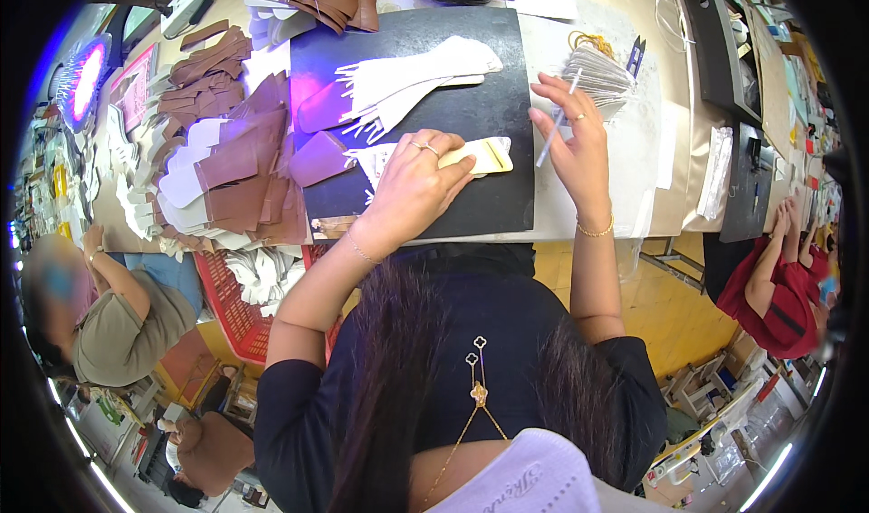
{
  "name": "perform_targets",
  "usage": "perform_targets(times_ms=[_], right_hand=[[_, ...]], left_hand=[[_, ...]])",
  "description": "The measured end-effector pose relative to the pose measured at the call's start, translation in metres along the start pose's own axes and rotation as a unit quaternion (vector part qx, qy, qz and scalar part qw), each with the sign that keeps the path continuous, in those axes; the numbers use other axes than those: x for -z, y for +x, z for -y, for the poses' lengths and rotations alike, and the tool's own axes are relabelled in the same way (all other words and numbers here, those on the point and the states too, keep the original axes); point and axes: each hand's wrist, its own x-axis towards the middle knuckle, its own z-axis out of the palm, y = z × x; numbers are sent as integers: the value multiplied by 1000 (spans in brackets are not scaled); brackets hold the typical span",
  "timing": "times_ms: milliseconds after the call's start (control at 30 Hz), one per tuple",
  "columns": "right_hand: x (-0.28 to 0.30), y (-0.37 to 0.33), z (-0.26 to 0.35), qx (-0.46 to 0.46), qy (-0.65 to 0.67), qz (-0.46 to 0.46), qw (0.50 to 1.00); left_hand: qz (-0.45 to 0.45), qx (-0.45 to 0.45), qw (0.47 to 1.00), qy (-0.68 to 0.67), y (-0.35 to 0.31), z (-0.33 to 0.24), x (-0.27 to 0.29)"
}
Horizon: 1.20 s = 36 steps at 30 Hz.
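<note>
My left hand [418, 180] presses down on a pale yellow flat piece [489, 156] with a dark slot near its end. Beneath it lie white fringed pieces [364, 160] on a black mat [507, 70]. Raised over the mat's right edge, my right hand [577, 142] holds a thin pale pen [549, 140] slantwise between its fingers. Farther back on the mat rests another set of long white fringed pieces [425, 70], overlapping each other. Two rounded pieces that look purple in the light, one of them a purple flap [319, 158], lie at the mat's left side.
Brown and white cut pieces [240, 165] are heaped left of the mat. A fanned stack of grey slips [599, 77] lies beyond my right hand. A red crate [237, 305] stands below the table at left. Other people sit at both sides, one in a red shirt [769, 305].
</note>
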Motion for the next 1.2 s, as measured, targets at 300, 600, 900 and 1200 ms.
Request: perform_targets(times_ms=[300,600,900,1200], right_hand=[[1,-33,17,33,110,15,993],[-16,-38,17,149,25,37,988],[-1,-41,21,167,-49,107,979],[-22,-33,17,118,-107,39,986]], left_hand=[[-13,2,1000,16,-2,-3,-4],[-10,-2,997,73,-1,-10,-5],[5,10,997,75,-1,-10,-6],[-49,87,995,-28,0,8,24]])
